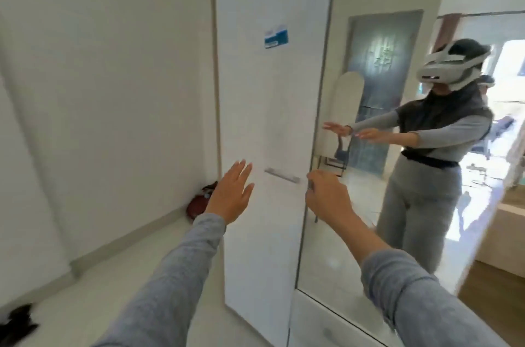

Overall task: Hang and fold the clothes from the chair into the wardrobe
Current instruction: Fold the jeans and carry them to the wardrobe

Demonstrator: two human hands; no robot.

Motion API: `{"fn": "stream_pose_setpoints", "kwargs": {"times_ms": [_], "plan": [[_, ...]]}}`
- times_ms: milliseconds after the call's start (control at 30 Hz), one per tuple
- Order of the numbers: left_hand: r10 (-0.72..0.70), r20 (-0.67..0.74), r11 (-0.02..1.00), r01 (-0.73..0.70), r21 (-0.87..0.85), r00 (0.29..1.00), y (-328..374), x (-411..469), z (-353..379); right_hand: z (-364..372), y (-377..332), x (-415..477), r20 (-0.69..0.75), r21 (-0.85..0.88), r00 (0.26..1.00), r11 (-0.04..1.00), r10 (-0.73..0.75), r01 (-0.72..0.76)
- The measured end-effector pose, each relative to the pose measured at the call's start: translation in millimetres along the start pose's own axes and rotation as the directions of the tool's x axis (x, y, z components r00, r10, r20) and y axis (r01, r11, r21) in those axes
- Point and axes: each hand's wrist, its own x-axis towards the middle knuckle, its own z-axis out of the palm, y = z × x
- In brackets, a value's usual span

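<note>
Wardrobe [315, 315]: one white door [264, 105], one mirror door [341, 247]; left hand [231, 196] released, right hand [329, 199] unclear.

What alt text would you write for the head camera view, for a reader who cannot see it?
A person's left hand and right hand reach toward a white wardrobe door with a metal handle. The mirror beside it reflects the person, who wears a headset.
</note>
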Motion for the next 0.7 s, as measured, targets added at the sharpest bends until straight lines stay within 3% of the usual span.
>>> {"fn": "stream_pose_setpoints", "kwargs": {"times_ms": [167,267,500,700], "plan": [[-0.180,-0.089,0.968,0.193,0.160,0.980,-110,-50,-77,56,-121,30,0.066,0.140,0.975,0.969,-0.214,0.203],[-0.330,-0.148,0.902,0.357,0.241,0.932,-177,-97,-131,94,-211,45,0.129,0.228,0.925,0.919,-0.357,0.323],[-0.579,-0.253,0.708,0.632,0.314,0.775,-298,-197,-215,183,-390,51,0.223,0.373,0.777,0.788,-0.589,0.490],[-0.688,-0.340,0.554,0.766,0.326,0.642,-384,-245,-276,242,-521,66,0.237,0.488,0.641,0.660,-0.730,0.571]]}}
